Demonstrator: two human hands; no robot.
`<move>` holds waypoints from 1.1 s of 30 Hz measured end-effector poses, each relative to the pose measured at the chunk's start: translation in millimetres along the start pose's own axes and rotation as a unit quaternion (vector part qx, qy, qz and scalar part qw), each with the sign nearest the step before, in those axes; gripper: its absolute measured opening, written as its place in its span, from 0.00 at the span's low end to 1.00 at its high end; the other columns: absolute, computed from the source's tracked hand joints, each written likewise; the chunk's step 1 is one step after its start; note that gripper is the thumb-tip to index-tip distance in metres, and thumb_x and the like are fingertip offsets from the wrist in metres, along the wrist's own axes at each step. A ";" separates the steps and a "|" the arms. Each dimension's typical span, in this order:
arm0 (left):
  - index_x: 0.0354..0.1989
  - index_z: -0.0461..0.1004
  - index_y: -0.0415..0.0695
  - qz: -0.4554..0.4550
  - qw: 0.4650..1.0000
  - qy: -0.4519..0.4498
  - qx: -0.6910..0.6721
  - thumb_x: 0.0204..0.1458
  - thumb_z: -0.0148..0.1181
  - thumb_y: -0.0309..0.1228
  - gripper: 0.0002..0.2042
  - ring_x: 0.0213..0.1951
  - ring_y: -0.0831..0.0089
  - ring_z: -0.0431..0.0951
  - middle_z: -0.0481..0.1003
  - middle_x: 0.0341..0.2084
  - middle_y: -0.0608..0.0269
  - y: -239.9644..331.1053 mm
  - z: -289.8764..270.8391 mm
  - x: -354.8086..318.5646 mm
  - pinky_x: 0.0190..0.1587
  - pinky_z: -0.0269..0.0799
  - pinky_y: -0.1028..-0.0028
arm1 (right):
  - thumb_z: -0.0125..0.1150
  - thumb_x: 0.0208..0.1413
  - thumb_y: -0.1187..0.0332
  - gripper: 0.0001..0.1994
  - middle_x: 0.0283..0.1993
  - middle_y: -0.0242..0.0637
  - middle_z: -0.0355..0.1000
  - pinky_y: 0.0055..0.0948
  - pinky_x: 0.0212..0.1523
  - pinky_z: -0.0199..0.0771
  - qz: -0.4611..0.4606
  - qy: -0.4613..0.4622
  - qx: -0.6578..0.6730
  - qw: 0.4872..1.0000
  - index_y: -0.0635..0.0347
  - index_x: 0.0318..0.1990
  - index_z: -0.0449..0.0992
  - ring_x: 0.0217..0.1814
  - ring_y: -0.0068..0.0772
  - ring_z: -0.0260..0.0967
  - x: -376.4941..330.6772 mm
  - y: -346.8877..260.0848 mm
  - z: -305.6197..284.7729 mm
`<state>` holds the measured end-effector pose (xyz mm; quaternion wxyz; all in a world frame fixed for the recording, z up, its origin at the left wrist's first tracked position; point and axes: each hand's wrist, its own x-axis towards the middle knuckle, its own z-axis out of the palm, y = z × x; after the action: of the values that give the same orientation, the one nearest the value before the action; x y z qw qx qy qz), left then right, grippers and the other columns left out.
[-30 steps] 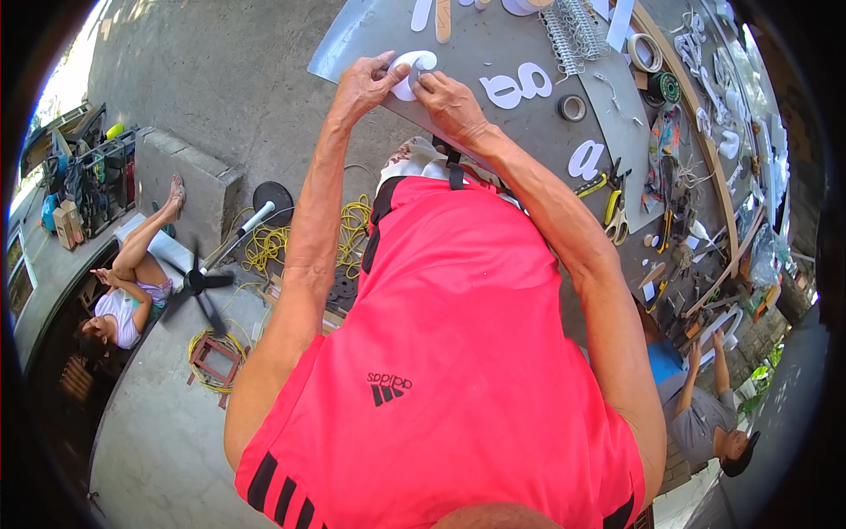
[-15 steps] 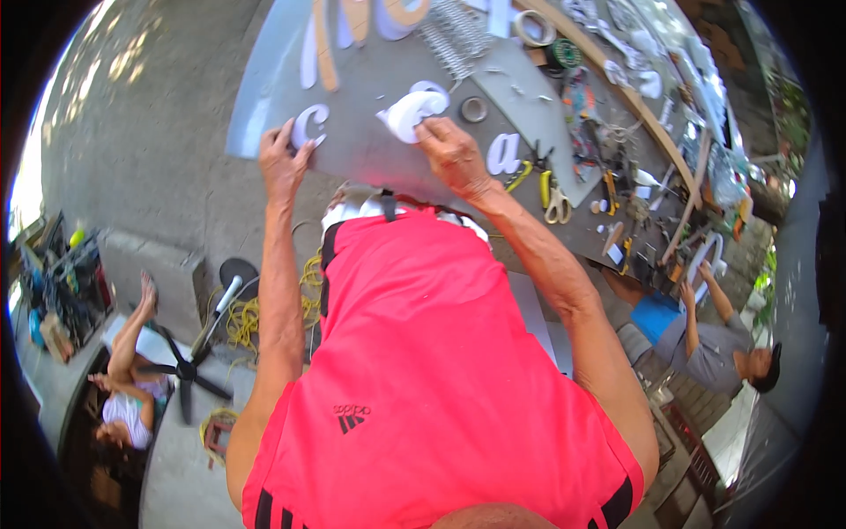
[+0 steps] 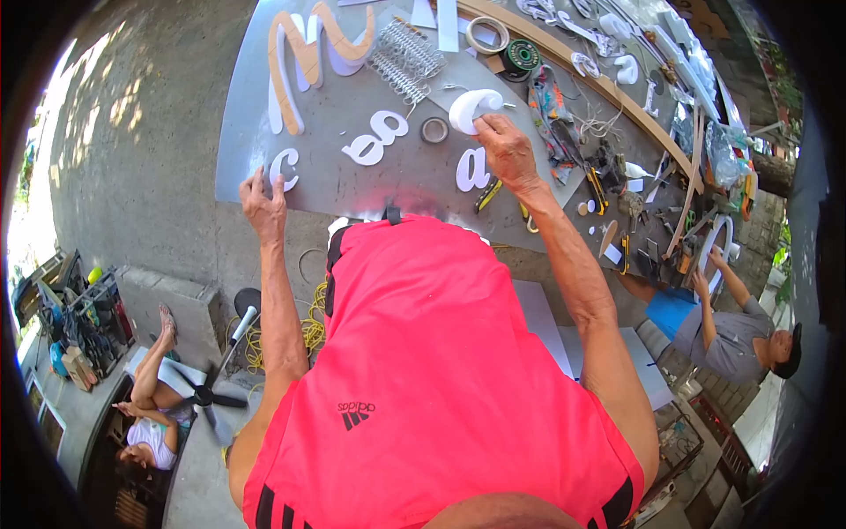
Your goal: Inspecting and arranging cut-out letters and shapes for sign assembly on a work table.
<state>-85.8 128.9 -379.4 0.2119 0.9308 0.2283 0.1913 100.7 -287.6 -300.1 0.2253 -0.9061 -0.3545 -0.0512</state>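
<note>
My left hand (image 3: 263, 210) rests at the table's near left edge, thumb and forefinger apart, beside a flat white curved letter cutout (image 3: 287, 167). My right hand (image 3: 511, 157) pinches a thick white raised letter (image 3: 469, 111) and holds it above the grey table (image 3: 344, 181). Below it lies another white letter cutout (image 3: 471, 169). A pair of joined white cutouts (image 3: 377, 139) lies between my hands, near a grey tape roll (image 3: 434, 130). Farther off at left stands a large tan-faced letter (image 3: 304, 57) with white sides.
Metal springs (image 3: 405, 62), a cream tape roll (image 3: 486, 35) and a green-black spool (image 3: 520, 57) lie at the back. Cutters and small tools (image 3: 597, 189) clutter the right side beside a long wooden strip (image 3: 608, 88). A co-worker (image 3: 727, 339) holds a white curved piece at far right.
My right hand has carried the white raised letter to the right, uncovering the joined cutouts. My left hand stays by the curved cutout, its fingers slightly off it. The view has shifted.
</note>
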 end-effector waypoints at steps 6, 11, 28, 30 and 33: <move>0.49 0.80 0.41 0.002 0.996 -0.016 -0.093 0.54 0.65 0.27 0.14 0.28 0.66 0.72 0.71 0.29 0.59 73.0 28.3 3.4 0.32 0.70 0.68 | 0.61 0.49 0.70 0.05 0.33 0.40 0.70 0.41 0.38 0.71 0.039 0.028 -0.034 0.998 0.58 0.31 0.72 0.38 0.46 0.71 -25.8 65.0 24.6; 0.51 0.79 0.42 0.096 0.985 -0.073 -0.127 0.55 0.64 0.26 0.14 0.25 0.70 0.66 0.68 0.24 0.63 107.3 60.6 8.1 0.30 0.65 0.66 | 0.58 0.47 0.66 0.04 0.33 0.33 0.72 0.36 0.35 0.77 0.056 0.032 -0.100 0.993 0.53 0.30 0.77 0.43 0.37 0.74 -3.6 76.5 39.0; 0.45 0.81 0.42 -0.028 0.978 -0.097 -0.185 0.52 0.67 0.26 0.12 0.22 0.77 0.65 0.66 0.20 0.68 111.6 34.2 11.8 0.27 0.63 0.74 | 0.58 0.53 0.72 0.09 0.41 0.32 0.76 0.37 0.45 0.75 0.021 -0.070 -0.043 0.996 0.54 0.42 0.78 0.47 0.40 0.71 28.1 94.1 36.4; 0.45 0.81 0.42 -0.039 0.977 -0.106 -0.180 0.51 0.67 0.26 0.12 0.22 0.76 0.66 0.67 0.20 0.67 109.1 31.8 6.0 0.28 0.65 0.73 | 0.59 0.54 0.72 0.08 0.40 0.33 0.76 0.37 0.45 0.75 0.010 -0.071 -0.050 0.996 0.55 0.41 0.79 0.47 0.40 0.71 27.1 95.4 40.6; 0.45 0.81 0.42 -0.021 0.975 -0.137 -0.173 0.50 0.67 0.27 0.13 0.24 0.73 0.69 0.69 0.22 0.65 113.5 35.9 3.2 0.30 0.67 0.72 | 0.59 0.55 0.71 0.08 0.40 0.32 0.76 0.38 0.45 0.75 0.008 -0.056 -0.047 0.997 0.55 0.42 0.79 0.48 0.41 0.71 24.4 100.0 47.7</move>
<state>-27.9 28.0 -353.9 0.4026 0.8926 0.1798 0.0942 182.1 -316.0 -373.8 0.1623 -0.9199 -0.3566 -0.0153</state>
